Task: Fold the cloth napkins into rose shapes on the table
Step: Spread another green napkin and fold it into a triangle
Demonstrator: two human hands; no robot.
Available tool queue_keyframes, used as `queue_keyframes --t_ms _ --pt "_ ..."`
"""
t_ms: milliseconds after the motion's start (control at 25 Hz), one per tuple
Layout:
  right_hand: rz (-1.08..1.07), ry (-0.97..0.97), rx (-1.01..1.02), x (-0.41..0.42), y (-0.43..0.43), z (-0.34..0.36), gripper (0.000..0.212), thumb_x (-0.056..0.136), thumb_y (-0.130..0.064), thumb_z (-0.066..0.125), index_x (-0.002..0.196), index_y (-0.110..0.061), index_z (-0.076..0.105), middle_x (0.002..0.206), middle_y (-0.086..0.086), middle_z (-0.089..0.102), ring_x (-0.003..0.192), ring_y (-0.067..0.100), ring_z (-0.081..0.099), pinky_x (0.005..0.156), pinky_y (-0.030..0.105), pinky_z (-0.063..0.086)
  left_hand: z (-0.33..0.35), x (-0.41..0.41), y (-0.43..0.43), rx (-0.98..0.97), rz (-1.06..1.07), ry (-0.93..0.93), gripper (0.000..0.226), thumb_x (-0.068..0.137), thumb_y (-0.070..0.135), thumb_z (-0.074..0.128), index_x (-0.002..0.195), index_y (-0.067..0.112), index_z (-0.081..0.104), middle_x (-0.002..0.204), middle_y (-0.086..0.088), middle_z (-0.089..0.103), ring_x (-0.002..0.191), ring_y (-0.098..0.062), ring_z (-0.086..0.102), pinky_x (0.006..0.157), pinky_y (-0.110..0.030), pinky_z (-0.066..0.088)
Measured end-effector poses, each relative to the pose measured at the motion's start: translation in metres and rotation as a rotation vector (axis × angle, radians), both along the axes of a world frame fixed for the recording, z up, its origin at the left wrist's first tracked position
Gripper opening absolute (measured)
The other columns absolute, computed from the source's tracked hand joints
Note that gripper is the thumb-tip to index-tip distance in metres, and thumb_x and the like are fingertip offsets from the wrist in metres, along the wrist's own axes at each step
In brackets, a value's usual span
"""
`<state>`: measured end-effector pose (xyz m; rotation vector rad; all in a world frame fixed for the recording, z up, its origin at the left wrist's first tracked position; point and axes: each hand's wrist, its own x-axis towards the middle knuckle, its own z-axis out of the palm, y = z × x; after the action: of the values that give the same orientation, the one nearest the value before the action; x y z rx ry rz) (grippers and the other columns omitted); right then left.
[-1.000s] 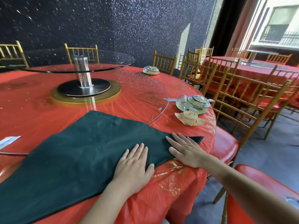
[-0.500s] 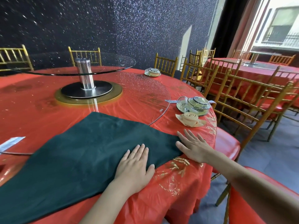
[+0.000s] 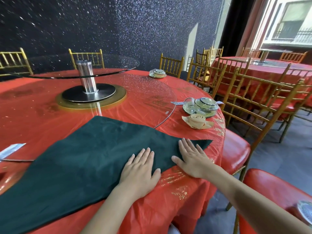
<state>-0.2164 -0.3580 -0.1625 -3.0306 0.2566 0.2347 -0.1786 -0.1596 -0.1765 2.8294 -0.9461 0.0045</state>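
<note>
A dark green cloth napkin [image 3: 87,159] lies spread flat near the front edge of the round table [image 3: 33,115], which wears a red cover. My left hand [image 3: 140,171] rests palm down on the napkin's near edge, fingers slightly apart. My right hand [image 3: 190,157] presses flat on the napkin close to its right corner, whose tip pokes out beyond the fingers. A beige napkin folded into a rose [image 3: 197,121] sits further right by the table's rim.
A glass lazy Susan [image 3: 74,73] on a metal post stands at the table's centre. A place setting with glass teapot and dishes [image 3: 200,105] lies behind the rose, another setting [image 3: 157,73] further back. Gold chairs [image 3: 263,102] with red seats ring the table; wrapped cutlery [image 3: 10,150] lies left.
My right hand slid out past the napkin's right corner half a second ago and has come back onto the cloth. The left hand stayed in place.
</note>
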Motion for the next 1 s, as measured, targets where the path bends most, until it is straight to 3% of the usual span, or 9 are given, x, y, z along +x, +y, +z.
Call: queue_keyframes --t_ms 360,480,560,680,840,1000 --pt "-0.091 0.155 0.030 0.005 -0.052 0.012 0.069 0.099 -0.049 0.016 0.148 -0.010 -0.015 0.155 0.008 -0.021 0.142 0.021 -0.019 0.115 0.036 -0.006 0.000 0.001 0.000 0.002 0.003 0.017 0.065 0.097 0.049 0.019 0.152 0.019 0.002 0.159 0.004 -0.006 0.144 -0.007 -0.010 0.118 -0.032 -0.005" --pt "-0.108 0.199 0.065 0.007 -0.051 0.021 0.073 0.097 -0.054 0.016 0.147 -0.011 -0.015 0.155 0.007 -0.022 0.142 0.019 -0.021 0.116 0.037 -0.008 0.000 0.000 -0.001 0.015 0.000 0.027 0.065 0.098 0.049 0.020 0.152 0.018 0.002 0.159 0.003 -0.006 0.145 -0.008 -0.009 0.118 -0.033 -0.004" --pt "-0.064 0.106 0.063 0.006 -0.030 0.025 0.079 0.093 -0.062 0.014 0.148 -0.011 -0.011 0.155 0.007 -0.018 0.142 0.017 -0.020 0.115 0.037 -0.010 0.001 -0.001 -0.001 0.028 0.003 0.031 0.065 0.098 0.049 0.020 0.152 0.017 0.002 0.159 0.003 -0.006 0.145 -0.008 -0.010 0.118 -0.033 -0.004" --pt "0.131 -0.095 0.094 0.006 0.021 0.023 0.075 0.095 -0.057 0.016 0.150 -0.008 -0.001 0.157 0.007 -0.008 0.143 0.015 -0.014 0.116 0.034 -0.007 0.005 0.000 -0.002 0.037 0.000 0.047 0.065 0.098 0.048 0.022 0.152 0.017 0.005 0.159 0.001 -0.004 0.145 -0.010 -0.009 0.119 -0.035 -0.003" --pt "0.175 -0.084 0.231 0.012 0.051 0.011 0.067 0.099 -0.049 0.018 0.150 -0.008 0.004 0.158 0.006 -0.003 0.144 0.013 -0.009 0.116 0.029 -0.004 0.011 -0.006 -0.002 0.031 0.037 0.101 0.066 0.096 0.049 0.025 0.151 0.018 0.006 0.160 0.001 -0.001 0.145 -0.011 -0.007 0.118 -0.044 -0.003" --pt "0.176 -0.117 0.056 0.013 0.051 -0.006 0.075 0.094 -0.057 0.014 0.150 -0.009 0.006 0.158 0.007 -0.001 0.145 0.014 -0.007 0.118 0.030 -0.002 0.011 -0.011 0.029 0.036 0.130 0.144 0.061 0.099 0.043 0.021 0.152 0.020 0.003 0.159 0.004 -0.006 0.145 -0.010 -0.009 0.117 -0.046 -0.005"
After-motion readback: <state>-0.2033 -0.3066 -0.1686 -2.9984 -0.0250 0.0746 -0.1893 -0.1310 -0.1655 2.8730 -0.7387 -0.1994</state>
